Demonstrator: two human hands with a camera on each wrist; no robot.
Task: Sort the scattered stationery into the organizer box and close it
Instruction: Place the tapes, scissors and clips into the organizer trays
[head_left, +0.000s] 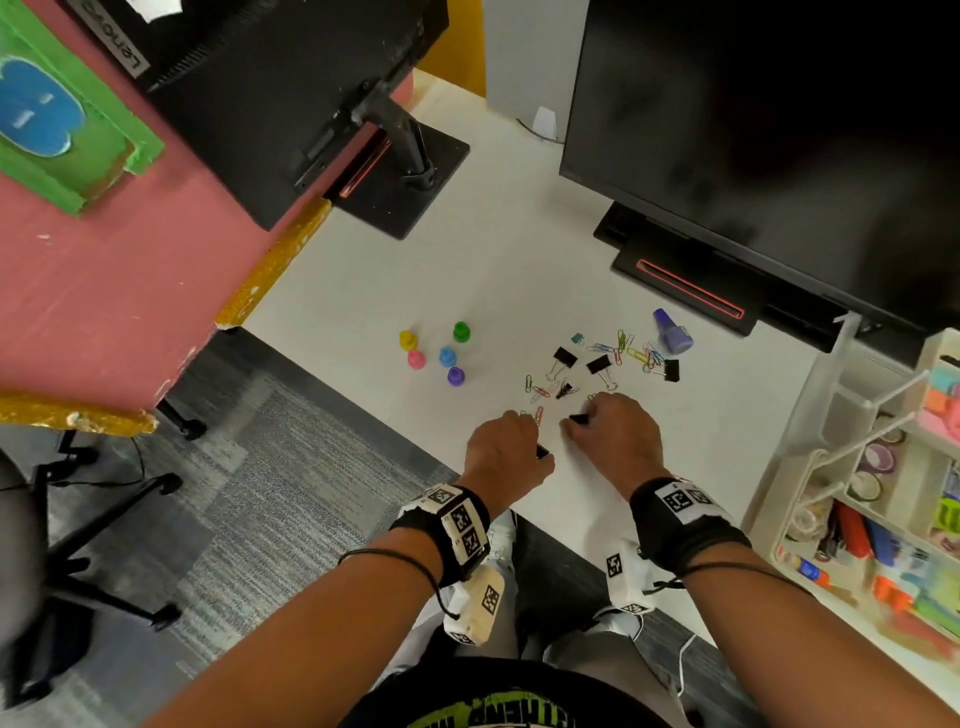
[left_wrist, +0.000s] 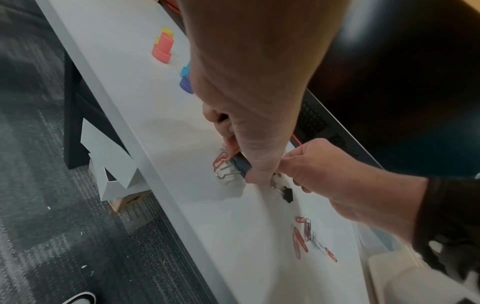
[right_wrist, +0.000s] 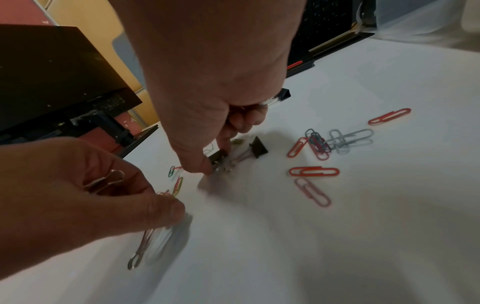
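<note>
Black wristbands (head_left: 685, 525) carry white square-coded marker tags (head_left: 462, 519).

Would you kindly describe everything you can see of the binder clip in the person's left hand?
The binder clip has a dark, flat-sided body that looks like painted metal, with silver wire handles pointing toward the desk's near edge. The left hand grips it just above the white desk; the fingers curl round its body. A red paper clip lies beside its handles; whether they touch is unclear.

Desk (head_left: 467, 270) smooth matt white; paper clips (right_wrist: 313, 171) glossy coated wire; binder clip (right_wrist: 259, 147) matt black, shiny metal handles.
</note>
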